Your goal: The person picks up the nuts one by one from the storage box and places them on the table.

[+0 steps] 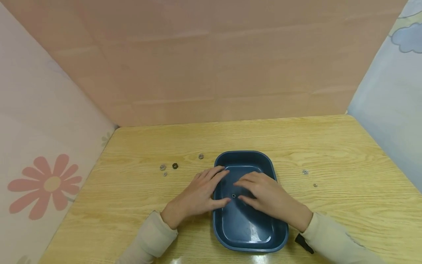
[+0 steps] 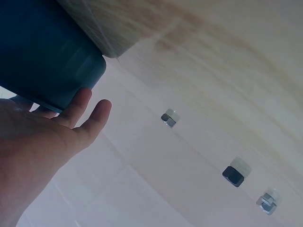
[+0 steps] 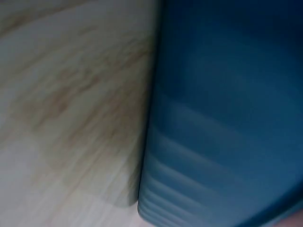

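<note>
A dark blue rectangular tray (image 1: 250,234) sits on the table with a small metal nut (image 1: 233,196) on its floor. My left hand (image 1: 201,190) reaches over the tray's left rim, fingers slightly bent and thumb apart from them. In the left wrist view its fingers (image 2: 80,106) lie beside the tray wall (image 2: 57,61); whether they touch it I cannot tell. Over the right rim comes my right hand (image 1: 267,194), its fingertips and thumb spread close to the nut, with nothing visible between them. The right wrist view holds mostly the tray's outer side (image 3: 213,142).
Left of the tray lie a dark nut (image 1: 175,166), a silver nut (image 1: 163,167), a smaller nut (image 1: 165,174) and another nut (image 1: 201,156). Two small metal pieces, one a ring-like nut (image 1: 305,172), lie to the right. A black object (image 1: 304,244) is partly under the right sleeve.
</note>
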{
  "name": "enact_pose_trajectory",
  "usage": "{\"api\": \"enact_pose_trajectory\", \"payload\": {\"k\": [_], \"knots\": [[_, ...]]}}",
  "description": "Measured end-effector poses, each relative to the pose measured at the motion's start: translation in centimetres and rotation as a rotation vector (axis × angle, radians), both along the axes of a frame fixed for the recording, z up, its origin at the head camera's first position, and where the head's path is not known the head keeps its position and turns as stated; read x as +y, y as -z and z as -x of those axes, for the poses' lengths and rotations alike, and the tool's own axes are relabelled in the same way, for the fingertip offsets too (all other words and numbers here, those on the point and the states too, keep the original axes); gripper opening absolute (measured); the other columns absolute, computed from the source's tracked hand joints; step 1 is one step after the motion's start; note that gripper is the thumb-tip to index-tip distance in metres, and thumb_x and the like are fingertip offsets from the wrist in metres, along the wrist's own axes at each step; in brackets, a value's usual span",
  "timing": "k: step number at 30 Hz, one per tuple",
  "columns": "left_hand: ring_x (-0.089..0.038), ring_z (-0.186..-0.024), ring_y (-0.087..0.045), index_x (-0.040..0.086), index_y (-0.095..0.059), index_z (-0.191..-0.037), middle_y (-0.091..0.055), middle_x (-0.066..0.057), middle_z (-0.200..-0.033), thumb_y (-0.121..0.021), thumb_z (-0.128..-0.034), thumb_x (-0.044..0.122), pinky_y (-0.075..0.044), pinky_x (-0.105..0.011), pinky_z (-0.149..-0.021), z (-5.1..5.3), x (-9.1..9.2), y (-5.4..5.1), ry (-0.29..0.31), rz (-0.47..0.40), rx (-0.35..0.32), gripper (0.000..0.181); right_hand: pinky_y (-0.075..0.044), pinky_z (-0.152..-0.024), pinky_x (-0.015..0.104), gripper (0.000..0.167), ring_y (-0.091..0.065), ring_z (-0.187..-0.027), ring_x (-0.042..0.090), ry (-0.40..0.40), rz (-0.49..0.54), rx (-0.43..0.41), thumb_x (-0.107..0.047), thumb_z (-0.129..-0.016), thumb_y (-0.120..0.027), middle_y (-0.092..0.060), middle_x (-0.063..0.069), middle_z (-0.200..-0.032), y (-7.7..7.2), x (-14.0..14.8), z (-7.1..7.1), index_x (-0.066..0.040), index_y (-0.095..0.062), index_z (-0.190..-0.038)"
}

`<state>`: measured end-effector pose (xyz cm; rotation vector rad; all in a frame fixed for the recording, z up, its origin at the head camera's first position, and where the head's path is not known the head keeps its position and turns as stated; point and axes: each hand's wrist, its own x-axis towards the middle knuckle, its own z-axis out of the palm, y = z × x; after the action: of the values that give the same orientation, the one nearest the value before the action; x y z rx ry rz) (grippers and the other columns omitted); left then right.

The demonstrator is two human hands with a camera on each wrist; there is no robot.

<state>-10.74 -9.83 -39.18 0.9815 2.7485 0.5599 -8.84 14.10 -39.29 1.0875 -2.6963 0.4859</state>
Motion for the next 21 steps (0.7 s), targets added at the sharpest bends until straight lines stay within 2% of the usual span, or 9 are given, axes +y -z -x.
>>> {"api": "enact_pose_trajectory", "payload": {"k": [9, 21], "knots": [[-0.028, -0.147, -0.032, 0.020, -0.034, -0.154, -0.029, -0.005, -0.162, -0.060, -0.0914, 0.056, -0.034, -0.054, -0.113, 0.1, 0.0, 0.1, -0.001, -0.002, -0.016, 0.077, -0.055, -0.088, 0.040, 0.031, -0.066, -0.101, 0.018, -0.025, -0.043, -0.028, -0.023, -0.081, -0.082, -0.072, 0.000, -0.107, 0.6, -1.0, 0.4, -0.012, -0.074, -0.109], [-0.028, -0.145, -0.035, 0.020, -0.035, -0.154, -0.031, -0.005, -0.160, -0.064, -0.0900, 0.055, -0.035, -0.053, -0.113, 0.1, 0.0, 0.1, 0.002, -0.021, -0.021, 0.078, -0.054, -0.086, 0.041, 0.027, -0.065, -0.096, 0.019, -0.043, -0.107, -0.017, -0.021, -0.079, -0.083, -0.072, -0.001, -0.099, 1.2, -2.0, 0.9, -0.012, -0.075, -0.103]]}}
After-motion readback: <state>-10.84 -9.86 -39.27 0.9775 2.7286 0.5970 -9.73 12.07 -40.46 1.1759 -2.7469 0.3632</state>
